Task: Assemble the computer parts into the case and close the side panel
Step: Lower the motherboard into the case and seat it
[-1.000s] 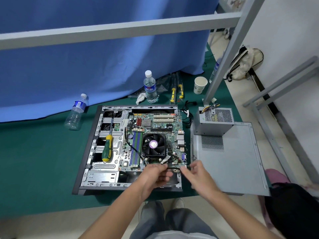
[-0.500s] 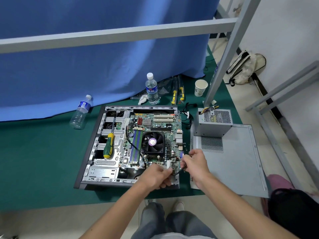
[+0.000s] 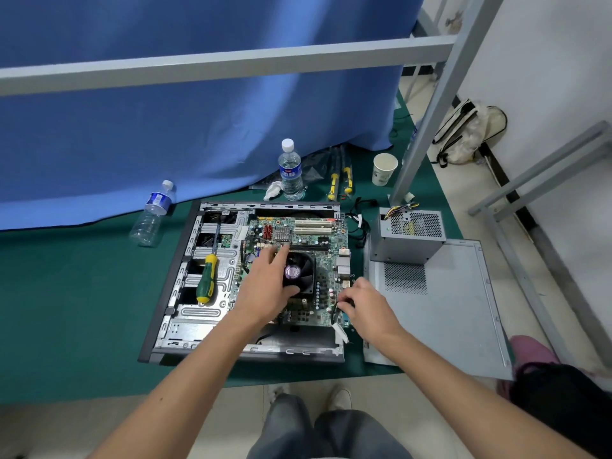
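An open computer case (image 3: pixel 172 293) lies flat on the green mat with a green motherboard (image 3: pixel 308 233) inside. My left hand (image 3: pixel 268 286) is spread flat over the board, fingers straight, beside the black CPU fan (image 3: pixel 303 271). At the board's near right corner my right hand (image 3: pixel 361 303) pinches a black cable (image 3: pixel 334 314). The grey power supply (image 3: pixel 409 235) stands outside the case on the grey side panel (image 3: pixel 440 309), to the right. A green and yellow screwdriver (image 3: pixel 206 278) rests on the drive bay inside the case.
Two water bottles (image 3: pixel 290 170) (image 3: pixel 152 213), a paper cup (image 3: pixel 383 168) and yellow-handled tools (image 3: pixel 339 178) sit behind the case by the blue curtain. A grey metal frame post (image 3: pixel 427 120) rises at the right. A bag (image 3: pixel 463 134) lies by the wall.
My left hand let go near the front corner and moved forward, spreading flat on the board beside the fan. My right hand stayed at the near right corner with the cable.
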